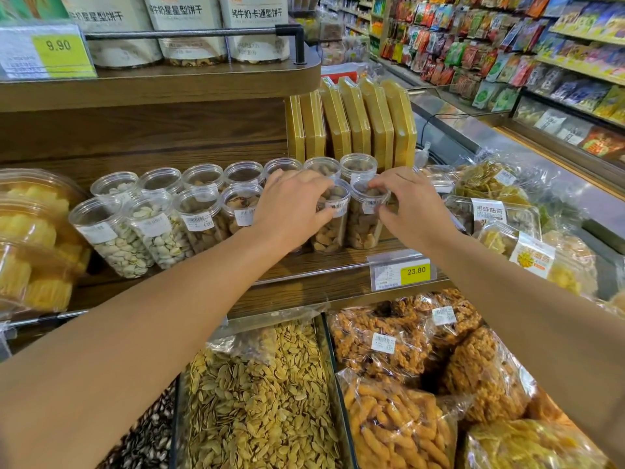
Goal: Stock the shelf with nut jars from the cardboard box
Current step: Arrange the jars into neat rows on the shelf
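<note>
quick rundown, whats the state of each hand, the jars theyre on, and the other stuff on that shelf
left hand: gripping a nut jar, upright on the wooden shelf
right hand: fingers curled round the end jar, upright, lidded
pistachio jars: standing, lids on, untouched
back-row jars: upright, closed
yellow flat boxes: on edge, leaning left
price tag 23.80: clipped on shelf edge

Bright, even light; edges bowed.

- A dark wooden shelf (338, 262) carries the goods.
- Two rows of clear nut jars (199, 214) stand upright on it, lids touching.
- Yellow flat boxes (355, 120) stand on edge behind the jars.
- A yellow price tag (400, 273) reading 23.80 hangs on the front edge.
</note>
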Motion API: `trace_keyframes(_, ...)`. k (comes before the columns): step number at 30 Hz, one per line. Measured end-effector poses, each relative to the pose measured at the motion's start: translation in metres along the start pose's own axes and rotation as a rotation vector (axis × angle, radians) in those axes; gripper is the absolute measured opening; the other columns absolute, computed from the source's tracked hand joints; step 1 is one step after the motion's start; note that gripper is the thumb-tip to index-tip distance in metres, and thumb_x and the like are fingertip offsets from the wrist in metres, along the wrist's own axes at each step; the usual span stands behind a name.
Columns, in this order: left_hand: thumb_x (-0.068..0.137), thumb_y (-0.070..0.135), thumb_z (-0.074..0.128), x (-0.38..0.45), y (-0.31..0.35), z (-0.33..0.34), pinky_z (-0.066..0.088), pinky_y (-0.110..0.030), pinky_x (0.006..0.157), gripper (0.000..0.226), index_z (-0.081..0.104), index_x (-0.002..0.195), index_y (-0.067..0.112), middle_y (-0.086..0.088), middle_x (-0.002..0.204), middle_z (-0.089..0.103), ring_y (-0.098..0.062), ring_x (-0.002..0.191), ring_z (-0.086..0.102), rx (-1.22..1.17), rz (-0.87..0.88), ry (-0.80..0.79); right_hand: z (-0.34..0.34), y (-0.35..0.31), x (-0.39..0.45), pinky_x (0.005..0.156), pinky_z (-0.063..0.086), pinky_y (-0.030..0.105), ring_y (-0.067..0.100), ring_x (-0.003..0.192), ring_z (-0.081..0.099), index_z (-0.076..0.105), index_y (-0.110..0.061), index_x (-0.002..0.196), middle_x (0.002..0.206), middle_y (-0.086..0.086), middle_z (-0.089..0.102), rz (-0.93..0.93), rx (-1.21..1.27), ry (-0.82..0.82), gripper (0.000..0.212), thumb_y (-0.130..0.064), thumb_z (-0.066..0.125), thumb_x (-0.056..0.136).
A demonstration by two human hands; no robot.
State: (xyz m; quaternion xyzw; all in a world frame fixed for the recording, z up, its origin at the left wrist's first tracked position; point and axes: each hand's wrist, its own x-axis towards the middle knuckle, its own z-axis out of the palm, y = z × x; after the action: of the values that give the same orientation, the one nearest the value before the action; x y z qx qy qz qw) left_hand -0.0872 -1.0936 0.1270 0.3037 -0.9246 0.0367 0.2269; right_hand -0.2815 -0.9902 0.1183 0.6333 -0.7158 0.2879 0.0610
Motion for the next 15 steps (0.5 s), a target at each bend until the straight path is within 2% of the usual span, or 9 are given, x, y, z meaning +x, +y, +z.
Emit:
trace_keyframes(5, 0.091, 0.044, 0.057, -0.005, -0.002, -0.007, 0.027, -0.044, 0.112, 0.049, 0.054, 0.135, 0.024, 0.002, 0.139, 0.055, -0.019, 0.13, 0.047, -0.021, -0.012, -0.015, -0.004, -0.006, 0.0, 0.099, 0.041, 0.036, 0.026, 0.119, 0.048, 0.063, -0.018, 0.121, 0.121, 0.0, 0.06, -0.006, -0.053, -0.022, 0.038, -0.016, 0.067, 0.083)
trace_keyframes(8, 0.09, 0.042, 0.055, -0.017, -0.013, -0.02, 0.03, -0.045, 0.112, 0.051, 0.053, 0.137, 0.021, 0.001, 0.139, 0.055, -0.02, 0.13, 0.047, -0.024, -0.035, 0.003, -0.002, -0.023, 0.0, 0.1, 0.038, 0.037, 0.029, 0.121, 0.047, 0.063, -0.014, 0.122, 0.123, 0.005, 0.06, -0.033, -0.092, 0.043, 0.04, -0.017, 0.066, 0.082)
trace_keyframes(12, 0.09, 0.033, 0.057, -0.046, -0.046, -0.04, 0.04, -0.042, 0.101, 0.034, 0.066, 0.12, 0.021, -0.002, 0.121, 0.067, -0.023, 0.114, 0.058, 0.033, -0.102, 0.079, 0.013, -0.061, 0.001, 0.098, 0.039, 0.038, 0.027, 0.116, 0.05, 0.066, -0.014, 0.117, 0.116, 0.004, 0.063, -0.133, -0.12, 0.054, 0.033, -0.016, 0.064, 0.084)
trace_keyframes(15, 0.088, 0.036, 0.058, -0.064, -0.069, -0.05, 0.045, -0.043, 0.093, 0.028, 0.069, 0.112, 0.026, -0.001, 0.111, 0.068, -0.026, 0.105, 0.058, 0.053, -0.203, 0.062, 0.029, -0.088, 0.008, 0.095, 0.042, 0.041, 0.028, 0.112, 0.055, 0.066, -0.015, 0.114, 0.111, 0.005, 0.066, -0.204, -0.159, 0.042, 0.03, -0.019, 0.064, 0.084)
